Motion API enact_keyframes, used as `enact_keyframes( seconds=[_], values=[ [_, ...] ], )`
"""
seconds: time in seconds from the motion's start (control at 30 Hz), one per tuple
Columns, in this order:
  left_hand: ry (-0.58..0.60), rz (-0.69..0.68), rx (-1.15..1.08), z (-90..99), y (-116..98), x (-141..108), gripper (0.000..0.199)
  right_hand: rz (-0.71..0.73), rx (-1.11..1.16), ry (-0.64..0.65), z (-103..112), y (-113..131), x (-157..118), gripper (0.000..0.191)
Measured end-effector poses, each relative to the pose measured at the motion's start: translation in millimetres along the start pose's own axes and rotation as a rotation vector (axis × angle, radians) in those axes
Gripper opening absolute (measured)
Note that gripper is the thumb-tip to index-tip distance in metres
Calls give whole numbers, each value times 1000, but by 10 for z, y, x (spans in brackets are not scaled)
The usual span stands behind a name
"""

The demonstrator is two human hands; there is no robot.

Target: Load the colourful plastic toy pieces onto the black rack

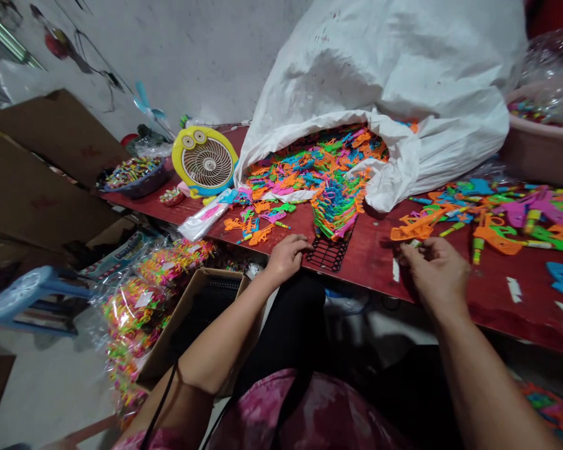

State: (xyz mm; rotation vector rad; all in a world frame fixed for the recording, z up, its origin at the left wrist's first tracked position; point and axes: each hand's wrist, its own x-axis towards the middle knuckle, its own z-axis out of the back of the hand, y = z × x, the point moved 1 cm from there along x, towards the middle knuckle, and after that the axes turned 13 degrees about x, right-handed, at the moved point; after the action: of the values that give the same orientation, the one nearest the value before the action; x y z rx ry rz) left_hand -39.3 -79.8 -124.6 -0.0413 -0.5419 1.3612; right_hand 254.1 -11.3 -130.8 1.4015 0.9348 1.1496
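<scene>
At the table's front edge my left hand point(288, 255) has its fingers curled together on the left side of a black grid rack point(327, 253). A tight row of colourful plastic toy guns point(338, 203) stands at the back of that rack. My right hand point(440, 270) is closed in a pinch on a small whitish piece point(415, 243), mostly hidden by the fingers. Just behind it lies an orange toy gun point(417, 225); whether the two touch, I cannot tell. A white strip point(396, 270) lies on the table left of this hand.
A large white sack point(394, 69) spills toy guns onto the red table point(375, 250). More toy guns point(520, 212) lie at the right. A yellow fan point(209, 162), plastic bags point(204, 215) and a basin point(138, 178) stand left. Below are a carton point(199, 312) and a blue stool point(32, 294).
</scene>
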Motion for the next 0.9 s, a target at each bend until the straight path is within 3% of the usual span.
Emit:
enact_keyframes(
  seconds=[0.2,0.47,0.9],
  values=[
    [83,-52,174,58,-56,72,39,-24,66,1,-18,31,-11,26],
    [-77,-62,-122,0,57,-113,46,-4,61,-5,-22,35,-14,25],
    [-136,-127,-53,-27,43,-188,38,25,26,-1,-10,4,-3,25]
  ],
)
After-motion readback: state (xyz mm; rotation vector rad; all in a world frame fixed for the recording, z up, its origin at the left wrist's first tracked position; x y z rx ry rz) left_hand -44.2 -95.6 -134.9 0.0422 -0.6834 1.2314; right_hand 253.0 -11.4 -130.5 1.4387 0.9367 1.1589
